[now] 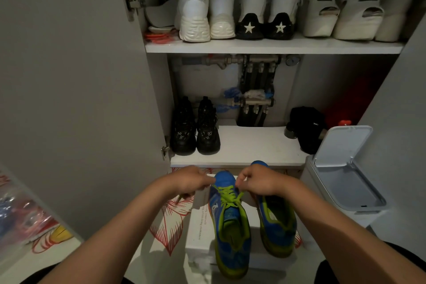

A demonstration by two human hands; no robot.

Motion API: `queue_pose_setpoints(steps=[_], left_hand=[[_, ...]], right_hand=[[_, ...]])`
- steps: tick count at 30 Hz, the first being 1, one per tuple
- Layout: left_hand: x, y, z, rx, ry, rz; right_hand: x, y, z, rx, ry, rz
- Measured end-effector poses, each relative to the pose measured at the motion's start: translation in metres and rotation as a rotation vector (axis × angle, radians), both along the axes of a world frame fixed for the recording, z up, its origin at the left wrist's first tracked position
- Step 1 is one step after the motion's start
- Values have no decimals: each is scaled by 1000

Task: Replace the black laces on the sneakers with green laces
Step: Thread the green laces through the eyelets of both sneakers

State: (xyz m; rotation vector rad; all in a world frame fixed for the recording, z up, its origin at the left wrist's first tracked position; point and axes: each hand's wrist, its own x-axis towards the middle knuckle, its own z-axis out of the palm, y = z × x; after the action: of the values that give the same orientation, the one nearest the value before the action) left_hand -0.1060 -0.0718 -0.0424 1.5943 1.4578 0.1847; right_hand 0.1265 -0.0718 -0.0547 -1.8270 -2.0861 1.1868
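Lacing step: left hand (pixel 193 182) and right hand (pixel 256 181) each pinch a green lace (pixel 228 196) end near the sneaker (pixel 232 237) toe; the next move probably calls for even pulling.

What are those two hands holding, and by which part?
The left hand and right hand each pinch a loose end of the green lace threaded through one sneaker, near its toe.

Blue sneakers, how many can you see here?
2. The left sneaker lies on the white box, left hand and right hand pinching its green laces; the right sneaker sits beside it, partly behind the right hand. I see no others.
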Motion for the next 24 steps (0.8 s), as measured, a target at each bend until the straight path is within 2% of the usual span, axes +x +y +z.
queue_pose_setpoints(steps=[2, 5, 11, 15, 18, 21, 24], left_hand=[[7, 0, 6, 13, -136, 32], [20, -2, 13, 74, -257, -9], [21, 8, 6, 299, -73, 26], [22, 8, -8, 206, 5, -42], [37, -1, -22, 155, -26, -97], [50, -7, -35, 151, -167, 23], [51, -4, -42, 108, -236, 136]], right_hand=[[-7, -1, 4, 11, 147, -9], [-19, -5, 10, 6, 264, -1], [-14, -5, 11, -65, 338, -184], [-13, -6, 7, -24, 347, -274], [-17, -8, 8, -7, 396, -274], [-19, -8, 7, -3, 436, -259], [-15, -5, 9, -27, 386, -229]])
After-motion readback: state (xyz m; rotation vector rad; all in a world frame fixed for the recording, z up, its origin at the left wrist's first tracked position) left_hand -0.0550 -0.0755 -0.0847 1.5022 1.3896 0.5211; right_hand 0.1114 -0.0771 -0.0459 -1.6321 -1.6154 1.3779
